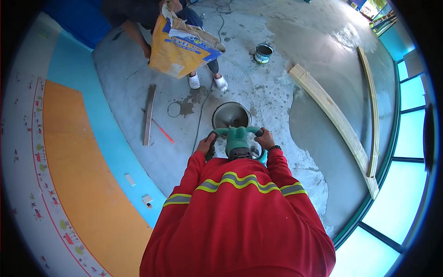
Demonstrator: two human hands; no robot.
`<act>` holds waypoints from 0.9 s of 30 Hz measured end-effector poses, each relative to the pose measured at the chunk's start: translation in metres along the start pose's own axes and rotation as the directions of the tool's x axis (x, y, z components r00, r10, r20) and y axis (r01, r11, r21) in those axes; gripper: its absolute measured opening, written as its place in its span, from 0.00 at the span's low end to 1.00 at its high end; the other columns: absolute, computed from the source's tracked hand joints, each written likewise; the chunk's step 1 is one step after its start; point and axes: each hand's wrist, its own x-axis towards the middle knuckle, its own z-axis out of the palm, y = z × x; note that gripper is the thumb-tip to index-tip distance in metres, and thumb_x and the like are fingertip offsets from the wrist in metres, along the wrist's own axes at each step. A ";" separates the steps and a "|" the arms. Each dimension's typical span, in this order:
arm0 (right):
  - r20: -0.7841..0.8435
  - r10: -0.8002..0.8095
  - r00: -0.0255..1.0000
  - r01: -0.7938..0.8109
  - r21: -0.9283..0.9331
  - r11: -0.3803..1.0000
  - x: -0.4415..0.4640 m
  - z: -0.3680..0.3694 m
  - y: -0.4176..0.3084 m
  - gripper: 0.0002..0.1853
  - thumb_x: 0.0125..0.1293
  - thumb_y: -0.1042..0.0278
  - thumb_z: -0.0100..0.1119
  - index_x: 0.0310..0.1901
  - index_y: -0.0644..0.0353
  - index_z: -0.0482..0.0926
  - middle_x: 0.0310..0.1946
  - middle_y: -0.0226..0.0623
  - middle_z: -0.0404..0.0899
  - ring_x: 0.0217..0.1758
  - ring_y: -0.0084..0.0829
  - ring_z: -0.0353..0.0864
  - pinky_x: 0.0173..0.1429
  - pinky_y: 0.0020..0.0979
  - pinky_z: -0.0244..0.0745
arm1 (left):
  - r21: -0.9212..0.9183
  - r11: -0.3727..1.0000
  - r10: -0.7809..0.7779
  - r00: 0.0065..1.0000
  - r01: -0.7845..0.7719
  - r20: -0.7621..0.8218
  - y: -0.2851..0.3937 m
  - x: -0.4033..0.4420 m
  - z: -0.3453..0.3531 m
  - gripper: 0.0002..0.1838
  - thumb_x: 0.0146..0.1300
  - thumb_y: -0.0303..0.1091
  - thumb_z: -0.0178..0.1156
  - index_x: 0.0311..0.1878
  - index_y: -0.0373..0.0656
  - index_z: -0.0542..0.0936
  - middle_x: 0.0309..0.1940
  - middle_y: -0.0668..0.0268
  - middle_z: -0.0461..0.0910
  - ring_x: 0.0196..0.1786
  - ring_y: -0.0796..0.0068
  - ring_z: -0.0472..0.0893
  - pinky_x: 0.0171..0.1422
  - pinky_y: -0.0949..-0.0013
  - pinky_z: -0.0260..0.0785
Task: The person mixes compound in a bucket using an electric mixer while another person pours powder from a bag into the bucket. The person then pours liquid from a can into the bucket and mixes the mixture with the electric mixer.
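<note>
A green electric paddle mixer stands in front of my body. My left hand is wrapped round its left handle, and my right hand grips the handle on the other side. Just beyond the mixer is a round bucket with grey material inside; the mixer's body hides its near part. Across from me, a person in dark clothes and white shoes holds a yellow paper bag with a torn top, tilted near the bucket. The lower end of the mixer is mostly hidden.
Wooden planks lie on the wet-looking floor at right, beside the windows. A small bucket stands further back. On the left are a dark wooden strip and a red stick. A cable runs along the floor.
</note>
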 end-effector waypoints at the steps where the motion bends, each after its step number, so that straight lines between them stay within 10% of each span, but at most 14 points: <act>1: -0.001 0.003 1.000 -0.003 0.005 1.000 0.001 0.001 0.001 0.23 0.42 0.62 0.66 0.42 0.62 0.79 0.37 0.52 0.82 0.45 0.52 0.82 0.50 0.45 0.75 | 0.010 1.000 -0.003 1.000 0.003 -0.001 0.000 0.001 0.000 0.32 0.56 0.67 0.61 0.39 0.43 0.75 0.17 0.67 0.72 0.16 0.74 0.73 0.22 0.68 0.68; 27: -0.012 -0.055 0.998 0.055 -0.020 0.998 0.004 -0.001 -0.008 0.23 0.44 0.61 0.65 0.44 0.60 0.78 0.37 0.52 0.82 0.44 0.53 0.81 0.49 0.46 0.75 | -0.033 0.999 0.013 0.999 -0.014 -0.036 -0.016 0.002 -0.003 0.33 0.55 0.69 0.60 0.36 0.41 0.76 0.17 0.67 0.73 0.17 0.73 0.74 0.22 0.67 0.69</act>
